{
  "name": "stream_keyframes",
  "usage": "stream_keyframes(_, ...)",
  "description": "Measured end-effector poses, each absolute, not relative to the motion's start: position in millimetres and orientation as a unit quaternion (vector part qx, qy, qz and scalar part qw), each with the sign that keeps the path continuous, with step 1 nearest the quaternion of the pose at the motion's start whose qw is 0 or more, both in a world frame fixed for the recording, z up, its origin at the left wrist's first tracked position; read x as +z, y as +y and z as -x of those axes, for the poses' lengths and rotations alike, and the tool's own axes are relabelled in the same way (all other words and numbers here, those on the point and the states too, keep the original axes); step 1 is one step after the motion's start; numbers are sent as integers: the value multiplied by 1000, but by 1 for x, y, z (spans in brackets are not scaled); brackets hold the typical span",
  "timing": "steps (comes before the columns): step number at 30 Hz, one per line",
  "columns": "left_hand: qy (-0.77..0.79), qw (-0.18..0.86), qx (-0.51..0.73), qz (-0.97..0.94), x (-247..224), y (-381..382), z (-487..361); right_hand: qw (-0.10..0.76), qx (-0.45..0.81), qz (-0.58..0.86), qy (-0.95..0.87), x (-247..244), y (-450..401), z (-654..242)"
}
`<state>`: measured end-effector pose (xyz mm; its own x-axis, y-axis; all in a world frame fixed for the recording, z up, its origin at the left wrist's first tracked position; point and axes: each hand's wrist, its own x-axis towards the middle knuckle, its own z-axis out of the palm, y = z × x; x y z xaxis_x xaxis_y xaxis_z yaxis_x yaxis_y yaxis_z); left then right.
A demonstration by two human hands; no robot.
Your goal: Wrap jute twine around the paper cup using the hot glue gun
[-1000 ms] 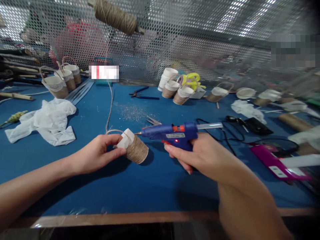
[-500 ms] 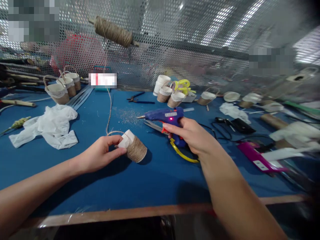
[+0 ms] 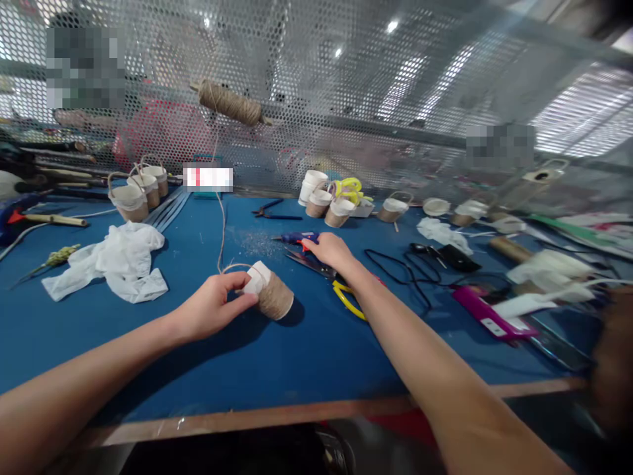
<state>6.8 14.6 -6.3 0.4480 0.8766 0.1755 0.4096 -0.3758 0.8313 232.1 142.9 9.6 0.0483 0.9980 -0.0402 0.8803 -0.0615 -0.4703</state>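
Observation:
My left hand (image 3: 221, 305) pinches the white rim of a small paper cup (image 3: 277, 297) wrapped in brown twine, which lies tilted on the table. Loose twine (image 3: 221, 231) runs from the cup up to a spool (image 3: 230, 103) on the mesh. Farther forward, my right hand (image 3: 330, 253) is closed around a blue hot glue gun (image 3: 297, 238), its nozzle pointing left; the hand hides most of its grip. Scissors with yellow handles (image 3: 349, 301) lie just under my right wrist, partly covered by the forearm.
A crumpled white cloth (image 3: 119, 260) lies at the left. Pliers (image 3: 277, 212) and several twine-wrapped cups (image 3: 339, 212) stand along the back. At the right are black cords (image 3: 408, 270) and a purple power strip (image 3: 487, 313). A perforated metal screen (image 3: 316, 99) rises behind the table (image 3: 306, 369).
My right hand has moved the glue gun forward and left, away from me and lower toward the table. My left hand still holds the cup in nearly the same place.

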Motion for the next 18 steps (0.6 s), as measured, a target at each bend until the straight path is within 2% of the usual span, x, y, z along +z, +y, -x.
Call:
stream_keyframes(4,423,369,305,-769,-5,13,-7,179,173,598,-762,38,106,-203)
stream_keyframes(9,413,390,319,-758,-3,10,-8,132,231,378,-887,64,57,-167)
stream_keyframes(12,414,407,324,-747,-3,9,-9,158,225,372,-887,65,48,-162)
stream_keyframes(18,410,473,318,-712,0,7,-12,293,285,432,-804,59,52,-185)
